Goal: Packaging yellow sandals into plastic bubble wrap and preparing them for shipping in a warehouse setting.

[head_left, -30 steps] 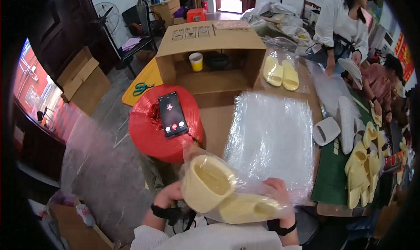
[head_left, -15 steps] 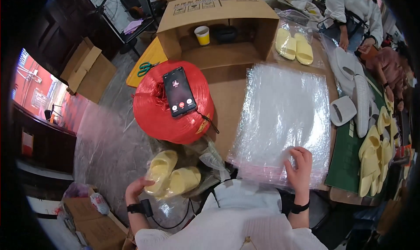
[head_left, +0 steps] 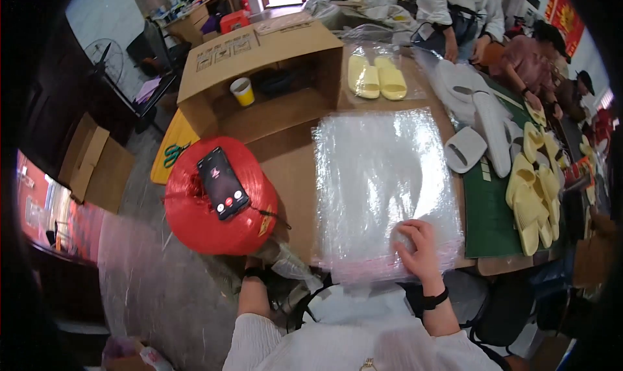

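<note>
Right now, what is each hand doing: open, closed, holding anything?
Left hand: mostly hidden below the red twine spool; cannot tell.
Right hand: open, fingers resting on the stack of clear plastic bags, gripping nothing.

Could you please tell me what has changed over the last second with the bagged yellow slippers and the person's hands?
The bagged slippers, held up in both hands a second ago and then carried down to the person's left, are gone from view. The left hand has dropped below the table edge, and what it holds cannot be seen. The right hand stays on the stack of clear plastic bags. The phone on the red twine spool has not moved.
</note>
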{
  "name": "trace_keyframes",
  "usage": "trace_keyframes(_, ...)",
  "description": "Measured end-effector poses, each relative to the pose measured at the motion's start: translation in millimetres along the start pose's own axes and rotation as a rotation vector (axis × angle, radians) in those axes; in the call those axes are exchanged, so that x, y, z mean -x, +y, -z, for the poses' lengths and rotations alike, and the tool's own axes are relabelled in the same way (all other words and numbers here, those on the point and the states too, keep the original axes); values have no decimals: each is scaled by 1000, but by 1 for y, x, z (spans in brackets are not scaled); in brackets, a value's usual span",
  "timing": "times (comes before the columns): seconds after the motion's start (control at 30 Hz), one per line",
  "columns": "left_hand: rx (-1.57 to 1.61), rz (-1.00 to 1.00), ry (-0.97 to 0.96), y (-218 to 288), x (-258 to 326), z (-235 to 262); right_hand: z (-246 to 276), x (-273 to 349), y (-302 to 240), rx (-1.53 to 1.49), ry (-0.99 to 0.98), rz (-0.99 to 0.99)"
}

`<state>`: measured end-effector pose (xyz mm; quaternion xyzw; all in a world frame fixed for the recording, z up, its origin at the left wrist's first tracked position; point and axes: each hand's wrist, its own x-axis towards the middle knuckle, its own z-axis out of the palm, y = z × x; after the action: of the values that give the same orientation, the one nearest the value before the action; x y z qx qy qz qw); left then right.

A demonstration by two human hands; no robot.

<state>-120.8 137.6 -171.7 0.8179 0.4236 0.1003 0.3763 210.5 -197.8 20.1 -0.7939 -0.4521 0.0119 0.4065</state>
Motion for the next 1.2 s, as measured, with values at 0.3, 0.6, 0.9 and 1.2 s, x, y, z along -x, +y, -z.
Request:
trace_keyframes(0.3, -450, 49, -31, -71, 26, 11, -2, 0, 2, 10, 43, 30)
trace_keyframes(0.6, -80, 219, -919, 204, 104, 109, 1, 1, 7, 41, 41, 34)
trace_keyframes(0.9, -12, -844, -200, 329, 49, 16, -2, 1, 8, 43, 38, 47)
trace_keyframes(1.2, -261, -839, -141, 304, 14, -57, 8, 5, 4, 70, 15, 48)
